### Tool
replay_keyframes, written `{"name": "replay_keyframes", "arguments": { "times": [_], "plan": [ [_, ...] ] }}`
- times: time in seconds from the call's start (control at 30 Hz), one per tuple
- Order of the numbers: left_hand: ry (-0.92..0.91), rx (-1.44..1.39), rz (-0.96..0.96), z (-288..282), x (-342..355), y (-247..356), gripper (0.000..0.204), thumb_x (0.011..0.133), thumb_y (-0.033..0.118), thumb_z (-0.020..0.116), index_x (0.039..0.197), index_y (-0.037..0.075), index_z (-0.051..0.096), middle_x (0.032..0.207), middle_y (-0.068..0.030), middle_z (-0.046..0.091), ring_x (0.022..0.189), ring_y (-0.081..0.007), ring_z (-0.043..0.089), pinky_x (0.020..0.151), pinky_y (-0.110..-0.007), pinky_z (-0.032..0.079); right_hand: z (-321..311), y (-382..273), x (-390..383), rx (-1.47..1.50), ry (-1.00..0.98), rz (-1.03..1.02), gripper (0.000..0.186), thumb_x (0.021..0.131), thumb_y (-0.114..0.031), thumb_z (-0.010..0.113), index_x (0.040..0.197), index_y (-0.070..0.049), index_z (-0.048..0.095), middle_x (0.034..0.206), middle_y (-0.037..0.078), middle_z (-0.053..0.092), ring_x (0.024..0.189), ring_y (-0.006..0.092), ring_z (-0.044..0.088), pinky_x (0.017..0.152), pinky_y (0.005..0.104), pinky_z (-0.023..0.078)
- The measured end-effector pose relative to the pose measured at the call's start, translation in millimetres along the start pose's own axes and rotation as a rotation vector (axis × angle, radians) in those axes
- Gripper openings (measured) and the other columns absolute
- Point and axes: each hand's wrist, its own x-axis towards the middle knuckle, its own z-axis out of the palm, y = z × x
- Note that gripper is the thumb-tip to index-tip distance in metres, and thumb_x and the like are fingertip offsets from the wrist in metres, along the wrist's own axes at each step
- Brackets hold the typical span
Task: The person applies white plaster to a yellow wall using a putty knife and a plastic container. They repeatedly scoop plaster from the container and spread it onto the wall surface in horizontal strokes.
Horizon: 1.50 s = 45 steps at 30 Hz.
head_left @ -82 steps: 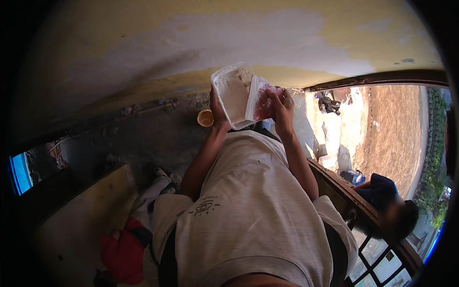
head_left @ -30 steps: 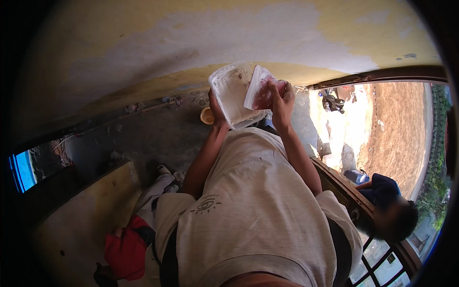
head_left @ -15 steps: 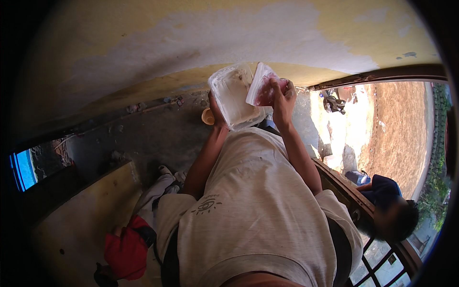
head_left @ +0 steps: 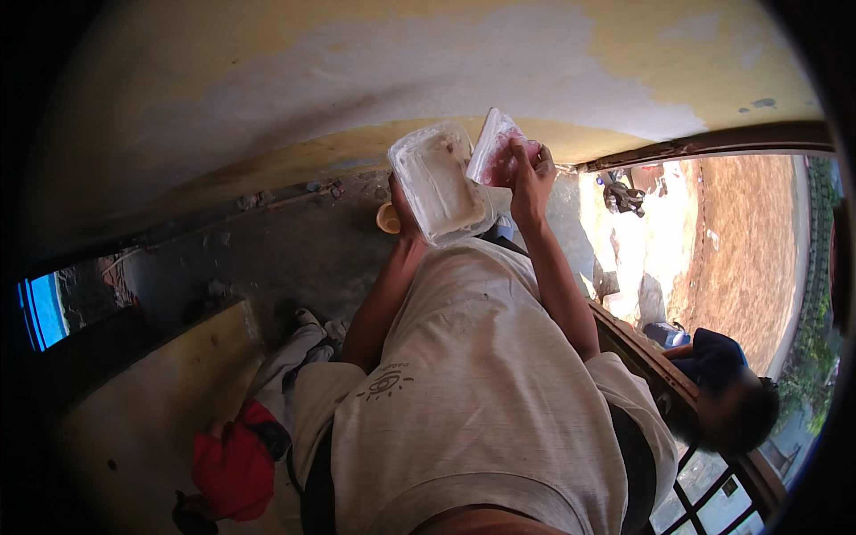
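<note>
My left hand (head_left: pixel 404 209) grips the left side of a clear rectangular plastic tub (head_left: pixel 480 219), tilted so its inside shows. White paste (head_left: pixel 439 183) is smeared over the tub's bottom and walls. In my right hand (head_left: pixel 534 181) is a flat reddish scraper (head_left: pixel 499 153), its left edge coated in white paste. My fingers press on its face, and the thumb is mostly hidden. The scraper is just beyond the tub's upper right rim; whether they touch I cannot tell. Ahead of both hands rises a yellow wall (head_left: pixel 312 156) with a broad whitish patch (head_left: pixel 392 76).
An orange-yellow bowl (head_left: pixel 387 218) stands on the dark floor left of the tub. A person in red (head_left: pixel 234 468) is at lower left. Another person in dark blue (head_left: pixel 718 357) is at right by the wooden frame (head_left: pixel 642 343). Sunlit ground (head_left: pixel 744 250) lies outside the doorway.
My right hand has moved the scraper slightly up and to the right, off the tub's inside. More of the paste in the tub shows. My left hand and the tub have barely moved.
</note>
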Motion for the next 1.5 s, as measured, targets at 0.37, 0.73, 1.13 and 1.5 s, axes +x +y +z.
{"name": "replay_keyframes", "arguments": {
  "times": [0.37,0.73,1.13,1.5],
  "plan": [
    [0.0,-0.014,0.005,4,-6,1,0.065,0.102,0.057,0.038,0.142,0.008,0.053,0.135,-0.0122,0.062,0.124,-0.0294,0.061,0.104,-0.048,0.051,-13,14,15,0.043,-0.033,0.079,0.017,0.095,-0.018,0.075,0.097,-0.006,0.062,0.082,0.0,0.065,0.066,0.0072,0.062,0.055,0.024,0.053],
    [-0.003,-0.032,-0.004,8,-7,-2,0.066,0.102,0.058,0.038,0.143,0.008,0.052,0.135,-0.0124,0.062,0.124,-0.0299,0.061,0.104,-0.049,0.051,-20,29,23,0.119,-0.004,0.113,0.016,0.096,-0.018,0.074,0.096,-0.006,0.063,0.08,-0.001,0.065,0.062,0.0065,0.061,0.053,0.0232,0.052],
    [-0.015,-0.036,-0.029,17,-10,-3,0.067,0.102,0.059,0.038,0.144,0.008,0.052,0.136,-0.0126,0.061,0.124,-0.0305,0.061,0.103,-0.05,0.051,-53,27,31,0.249,0.082,0.152,0.017,0.098,-0.023,0.071,0.102,-0.008,0.063,0.085,-0.003,0.063,0.073,0.0057,0.061,0.064,0.0218,0.05],
    [-0.049,-0.057,-0.053,23,-5,-7,0.068,0.101,0.059,0.039,0.144,0.009,0.051,0.136,-0.0128,0.061,0.125,-0.031,0.061,0.103,-0.051,0.052,-76,-25,18,0.431,-0.504,-0.028,0.009,0.1,-0.005,0.061,0.106,-0.01,0.064,0.124,0.011,0.065,0.109,0.0217,0.065,0.097,0.0414,0.05]
  ]
}}
